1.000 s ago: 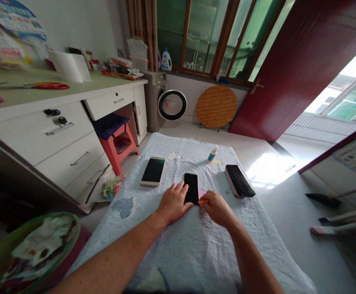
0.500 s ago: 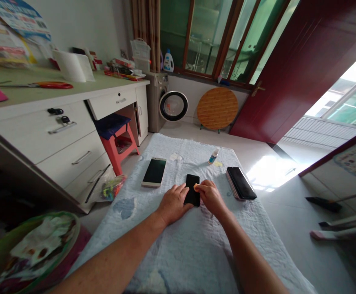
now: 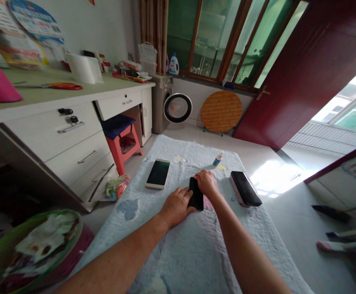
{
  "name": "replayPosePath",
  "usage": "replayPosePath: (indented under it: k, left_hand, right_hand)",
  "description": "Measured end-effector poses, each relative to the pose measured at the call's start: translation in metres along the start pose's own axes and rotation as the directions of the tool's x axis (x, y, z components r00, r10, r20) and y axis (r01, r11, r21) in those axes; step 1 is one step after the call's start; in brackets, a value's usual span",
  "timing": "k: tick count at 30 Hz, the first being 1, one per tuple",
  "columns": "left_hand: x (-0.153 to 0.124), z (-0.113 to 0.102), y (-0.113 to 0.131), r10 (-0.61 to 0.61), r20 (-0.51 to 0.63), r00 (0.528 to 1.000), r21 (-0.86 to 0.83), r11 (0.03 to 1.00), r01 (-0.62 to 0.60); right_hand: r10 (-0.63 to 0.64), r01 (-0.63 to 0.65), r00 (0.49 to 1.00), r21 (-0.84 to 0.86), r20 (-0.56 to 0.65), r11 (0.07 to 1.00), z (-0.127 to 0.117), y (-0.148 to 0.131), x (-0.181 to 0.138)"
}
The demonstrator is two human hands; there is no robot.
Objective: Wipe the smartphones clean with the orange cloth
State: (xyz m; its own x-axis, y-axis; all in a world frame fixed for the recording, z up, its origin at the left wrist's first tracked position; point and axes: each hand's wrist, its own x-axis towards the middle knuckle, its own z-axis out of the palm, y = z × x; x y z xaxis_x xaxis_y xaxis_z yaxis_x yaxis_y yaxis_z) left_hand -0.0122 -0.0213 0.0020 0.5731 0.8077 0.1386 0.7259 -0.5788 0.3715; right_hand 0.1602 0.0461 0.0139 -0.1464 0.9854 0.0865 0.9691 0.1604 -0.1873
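Note:
A black smartphone [image 3: 197, 197] lies screen up on the cloth-covered table. My left hand [image 3: 177, 205] grips its left side, thumb at the lower edge and fingertips on the screen. My right hand [image 3: 206, 182] is closed in a pinch at the phone's top end, around a small orange piece, perhaps sponge or cloth, now almost wholly hidden by the fingers. Left of the hands rests a white-framed smartphone [image 3: 158, 174]. A small spray bottle [image 3: 217, 159] stands beyond my right hand. To the right is a black phone or wallet-like case [image 3: 246, 188] on a pinkish layer.
A pale blue quilted cloth [image 3: 129, 241] covers the table. At left are a white drawer desk [image 3: 74, 141], a red stool [image 3: 125, 143] and a full waste bin [image 3: 82, 232]. Behind stand a washing machine [image 3: 161, 104] with its door ajar and a round wooden tabletop [image 3: 221, 110].
My right hand has slid up the phone from mid-screen to its top end, and the orange piece is now mostly covered. My left hand keeps its hold. The whole view has shifted slightly.

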Motion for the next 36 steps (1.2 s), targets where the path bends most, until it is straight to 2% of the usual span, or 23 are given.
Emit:
replayPosePath:
  k: [8, 13, 19, 22, 29, 36]
  left_hand:
    - [0.0, 0.006, -0.001, 0.012, -0.022, 1.0, 0.058, 0.998, -0.011]
    - [-0.002, 0.005, 0.004, -0.02, -0.041, 0.999, 0.055, 0.998, 0.022]
    - [-0.003, 0.006, 0.005, -0.03, -0.054, 0.998, 0.036, 0.999, 0.032]
    - [-0.003, 0.006, 0.004, -0.027, -0.048, 0.998, 0.021, 0.999, 0.028]
    - [-0.003, 0.002, 0.004, -0.01, -0.033, 0.999, 0.015, 1.0, 0.01]
    - [-0.002, 0.002, 0.004, -0.02, -0.032, 0.999, 0.019, 1.0, 0.021]
  right_hand:
    - [-0.09, 0.093, 0.991, -0.029, 0.102, 0.995, 0.003, -0.018, 0.026]
    - [-0.058, 0.063, 0.991, -0.034, 0.119, 0.997, -0.001, -0.008, 0.026]
    - [0.038, -0.036, 0.995, -0.03, 0.097, 0.999, -0.009, 0.023, 0.01]
    - [0.075, -0.074, 0.995, -0.012, 0.072, 0.997, -0.01, 0.029, 0.001]
    - [0.12, -0.12, 0.993, 0.054, -0.013, 0.991, -0.012, 0.016, -0.028]
    - [0.169, -0.174, 0.985, 0.25, 0.041, 0.953, -0.023, 0.003, -0.069]
